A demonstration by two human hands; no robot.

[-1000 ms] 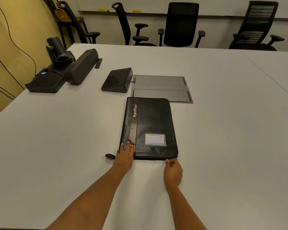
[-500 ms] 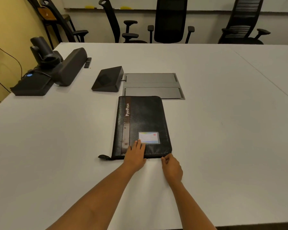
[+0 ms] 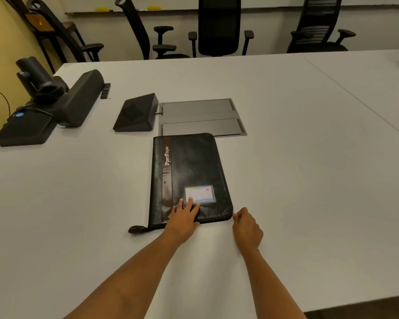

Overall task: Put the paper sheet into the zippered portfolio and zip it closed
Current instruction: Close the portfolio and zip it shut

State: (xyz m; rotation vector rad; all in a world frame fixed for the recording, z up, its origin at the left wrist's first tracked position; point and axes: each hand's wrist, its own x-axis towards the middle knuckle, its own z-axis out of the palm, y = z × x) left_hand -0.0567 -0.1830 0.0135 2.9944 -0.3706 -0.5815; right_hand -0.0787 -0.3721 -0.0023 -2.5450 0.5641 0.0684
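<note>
Black leather-look zippered portfolio (image 3: pixel 189 171) lying shut, contents hidden; L hand (image 3: pixel 182 217) pressing cover, fingers straight, apart; R hand (image 3: pixel 247 229) fingers pinching its near-right corner zip.

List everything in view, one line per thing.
table: one, white, fills the view
zippered portfolio: one, black, table centre, lying flat
card window: one, multicoloured, on portfolio cover
strap tab: one, black, portfolio's near left corner
wedge console: one, black, beyond portfolio, left
cable hatch: one, grey, set in table beyond portfolio
conference camera: one, black, far left
speaker bar: one, black, beside camera
office chairs: at least three, black, beyond table
left hand: flat on portfolio's near edge
right hand: pinches portfolio's near right corner
</note>
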